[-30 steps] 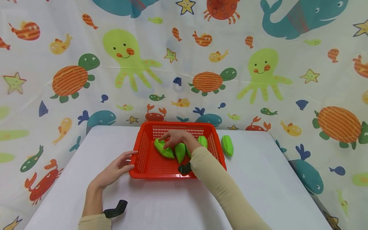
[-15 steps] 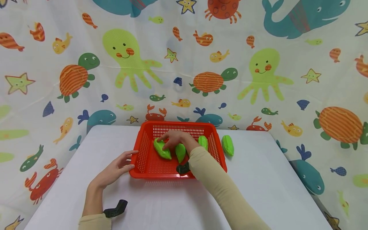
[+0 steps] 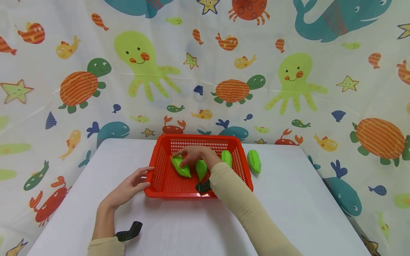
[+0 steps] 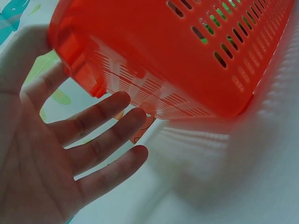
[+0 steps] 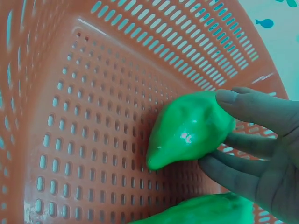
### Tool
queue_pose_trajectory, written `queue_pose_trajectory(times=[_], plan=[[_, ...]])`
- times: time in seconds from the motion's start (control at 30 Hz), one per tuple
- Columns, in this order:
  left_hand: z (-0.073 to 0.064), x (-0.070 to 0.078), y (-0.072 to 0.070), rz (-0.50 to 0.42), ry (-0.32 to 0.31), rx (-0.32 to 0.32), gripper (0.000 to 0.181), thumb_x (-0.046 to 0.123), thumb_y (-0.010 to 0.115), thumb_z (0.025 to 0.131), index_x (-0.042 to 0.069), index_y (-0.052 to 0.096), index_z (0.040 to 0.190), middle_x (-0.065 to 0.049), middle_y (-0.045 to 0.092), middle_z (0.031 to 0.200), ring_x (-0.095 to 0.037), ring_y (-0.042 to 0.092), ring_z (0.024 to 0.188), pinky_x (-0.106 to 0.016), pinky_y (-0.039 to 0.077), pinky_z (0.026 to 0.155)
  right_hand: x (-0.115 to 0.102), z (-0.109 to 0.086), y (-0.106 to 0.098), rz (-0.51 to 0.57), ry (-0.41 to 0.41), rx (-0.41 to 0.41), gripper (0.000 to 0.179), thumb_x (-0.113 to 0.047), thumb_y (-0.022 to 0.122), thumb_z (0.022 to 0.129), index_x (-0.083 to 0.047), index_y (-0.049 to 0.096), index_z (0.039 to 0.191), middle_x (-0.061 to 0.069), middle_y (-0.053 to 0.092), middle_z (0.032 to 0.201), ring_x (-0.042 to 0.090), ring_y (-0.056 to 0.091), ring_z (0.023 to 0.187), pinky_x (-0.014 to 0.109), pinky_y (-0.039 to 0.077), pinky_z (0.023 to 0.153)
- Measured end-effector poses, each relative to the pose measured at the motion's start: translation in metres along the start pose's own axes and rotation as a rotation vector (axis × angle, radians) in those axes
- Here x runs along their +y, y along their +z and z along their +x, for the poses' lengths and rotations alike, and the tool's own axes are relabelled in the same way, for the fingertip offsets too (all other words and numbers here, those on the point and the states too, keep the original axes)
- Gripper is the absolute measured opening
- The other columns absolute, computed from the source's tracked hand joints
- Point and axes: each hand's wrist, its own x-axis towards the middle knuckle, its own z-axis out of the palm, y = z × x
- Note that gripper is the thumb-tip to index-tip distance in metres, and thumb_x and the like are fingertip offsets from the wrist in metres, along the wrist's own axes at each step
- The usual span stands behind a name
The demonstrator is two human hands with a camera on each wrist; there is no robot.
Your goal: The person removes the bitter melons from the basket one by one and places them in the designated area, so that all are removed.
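Note:
In the head view my right hand (image 3: pixel 191 155) reaches into a red perforated basket (image 3: pixel 176 194). It pinches a bright green ridged star fruit (image 3: pixel 180 167) at the basket's left side. The right wrist view shows the thumb on top of this star fruit (image 5: pixel 187 128) and the fingers beneath, with its tapered end pointing away. Beside it lies another green star fruit (image 3: pixel 201 169), and a further star fruit (image 3: pixel 226 158) rests at the right, partly behind my forearm. My left hand (image 3: pixel 130 186) touches the basket's left rim (image 4: pixel 70 46) with its fingertips, fingers spread and mostly straight.
One more green star fruit (image 3: pixel 254 161) lies on the white table (image 3: pixel 288 199), just right of the basket. Behind the table hangs a sea-animal printed cloth (image 3: pixel 205 71). A black device (image 3: pixel 129 232) is strapped to the left wrist.
My right hand and the pinched star fruit have shifted slightly left, widening the gap to the neighbouring star fruit. My left hand stays at the rim.

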Motion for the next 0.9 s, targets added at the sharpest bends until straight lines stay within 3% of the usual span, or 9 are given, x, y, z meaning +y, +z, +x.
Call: queue_pose_trajectory(times=[0.2, 0.6, 0.9], plan=[[-0.002, 0.000, -0.001, 0.006, 0.007, -0.006, 0.062, 0.032, 0.064, 0.094, 0.023, 0.037, 0.149, -0.019, 0.039, 0.146, -0.041, 0.048, 0.126, -0.047, 0.052, 0.092, -0.002, -0.001, 0.002, 0.063, 0.002, -0.056, 0.054, -0.024, 0.070, 0.091, -0.030, 0.052, 0.143, 0.002, 0.047, 0.129, 0.019, 0.051, 0.111, 0.029, 0.050, 0.090], [-0.006, -0.001, 0.000, 0.016, 0.014, -0.003, 0.062, 0.033, 0.064, 0.094, 0.024, 0.037, 0.149, -0.019, 0.041, 0.145, -0.040, 0.049, 0.124, -0.046, 0.053, 0.091, -0.003, -0.002, 0.005, 0.021, -0.022, -0.058, 0.057, -0.027, 0.070, 0.091, -0.031, 0.050, 0.144, 0.001, 0.045, 0.136, 0.018, 0.044, 0.118, 0.028, 0.048, 0.092], [-0.011, -0.001, 0.000, -0.004, 0.018, -0.013, 0.059, 0.030, 0.064, 0.094, 0.025, 0.038, 0.148, -0.019, 0.041, 0.144, -0.040, 0.048, 0.125, -0.045, 0.053, 0.090, -0.002, -0.003, 0.011, 0.095, -0.049, -0.042, 0.054, -0.027, 0.072, 0.089, -0.025, 0.053, 0.140, 0.004, 0.045, 0.134, 0.021, 0.046, 0.115, 0.034, 0.050, 0.092]])
